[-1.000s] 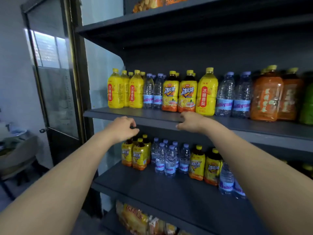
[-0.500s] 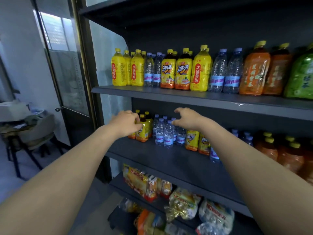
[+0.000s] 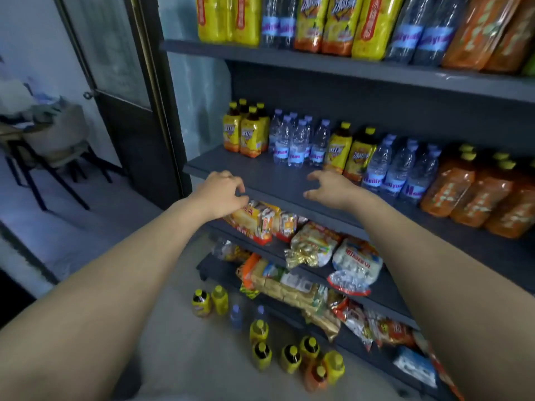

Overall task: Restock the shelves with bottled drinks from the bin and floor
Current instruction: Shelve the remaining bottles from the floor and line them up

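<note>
- Your left hand (image 3: 224, 193) and right hand (image 3: 333, 188) are apart and empty, fingers loosely curled, both over the front edge of the middle shelf (image 3: 260, 175).
- The floor bottles (image 3: 262, 355) stand upright in a loose cluster below you, just in front of the rack's foot. Seen from above they are mostly yellow caps on dark bodies with yellow labels, plus a few all-yellow ones.
- Among them stand one small water bottle (image 3: 236, 314) with a pale blue cap and one orange bottle (image 3: 317, 377).
- On the middle shelf, left to right, stand tea bottles (image 3: 246, 134) with yellow labels, clear water bottles (image 3: 295, 143) with blue bands, more tea and water, then orange drinks (image 3: 477, 192) with yellow caps.
- The upper shelf (image 3: 318, 62) carries larger bottles of the same kinds, tops cut off from view.
- Snack packets (image 3: 307, 247) fill the lower shelves.
</note>
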`<act>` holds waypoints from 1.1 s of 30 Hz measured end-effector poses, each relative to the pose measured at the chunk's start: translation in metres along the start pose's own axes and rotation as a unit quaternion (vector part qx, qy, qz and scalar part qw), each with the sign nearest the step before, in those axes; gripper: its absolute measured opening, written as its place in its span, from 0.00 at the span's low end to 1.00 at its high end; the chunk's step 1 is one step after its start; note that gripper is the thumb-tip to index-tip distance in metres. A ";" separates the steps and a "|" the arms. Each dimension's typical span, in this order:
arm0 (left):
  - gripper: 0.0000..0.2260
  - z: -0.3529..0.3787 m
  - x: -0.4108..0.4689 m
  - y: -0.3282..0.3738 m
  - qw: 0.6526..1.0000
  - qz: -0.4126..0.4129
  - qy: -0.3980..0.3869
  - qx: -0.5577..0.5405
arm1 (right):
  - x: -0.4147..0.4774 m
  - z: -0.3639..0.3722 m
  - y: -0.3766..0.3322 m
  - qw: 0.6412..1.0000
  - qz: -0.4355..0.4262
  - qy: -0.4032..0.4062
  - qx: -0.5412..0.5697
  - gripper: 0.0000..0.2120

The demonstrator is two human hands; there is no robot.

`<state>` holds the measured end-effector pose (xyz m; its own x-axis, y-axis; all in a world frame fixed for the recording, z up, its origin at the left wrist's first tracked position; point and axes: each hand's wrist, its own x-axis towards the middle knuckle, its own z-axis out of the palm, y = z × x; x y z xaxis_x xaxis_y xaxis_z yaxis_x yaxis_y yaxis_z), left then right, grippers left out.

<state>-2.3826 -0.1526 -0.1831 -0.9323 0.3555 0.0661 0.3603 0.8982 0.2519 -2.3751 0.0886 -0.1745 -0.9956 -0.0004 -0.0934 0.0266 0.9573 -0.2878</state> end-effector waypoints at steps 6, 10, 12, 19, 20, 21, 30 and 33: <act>0.14 0.058 -0.026 -0.014 0.999 -0.019 -0.029 -0.025 | -0.013 0.077 0.018 0.998 0.033 -0.060 0.012 0.28; 0.14 0.104 -0.031 -0.018 0.998 -0.033 -0.049 -0.021 | -0.016 0.133 0.036 0.995 0.035 -0.093 0.009 0.25; 0.13 0.132 -0.031 -0.018 0.997 -0.037 -0.062 -0.026 | -0.014 0.161 0.048 0.991 0.045 -0.123 0.011 0.26; 0.12 0.235 -0.023 -0.020 0.987 -0.086 -0.130 -0.045 | 0.010 0.253 0.091 0.977 0.026 -0.211 -0.026 0.27; 0.12 0.248 -0.021 -0.019 0.986 -0.089 -0.137 -0.039 | 0.013 0.263 0.097 0.975 0.023 -0.218 -0.037 0.27; 0.11 0.262 -0.019 -0.020 0.984 -0.096 -0.141 -0.040 | 0.018 0.273 0.103 0.973 0.023 -0.225 -0.042 0.26; 0.13 0.358 -0.023 -0.038 0.963 -0.145 -0.218 -0.067 | 0.030 0.371 0.134 0.955 0.040 -0.292 0.027 0.24; 0.14 0.391 -0.027 -0.054 0.958 -0.136 -0.248 -0.041 | 0.035 0.410 0.138 0.947 0.048 -0.318 0.028 0.23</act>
<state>-2.3653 -0.1092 -0.5756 -0.8548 0.2081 -0.4754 0.0833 0.9592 0.2700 -2.3691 0.1021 -0.6086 -0.7342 -0.1051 -0.6708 0.1370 0.9447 -0.2980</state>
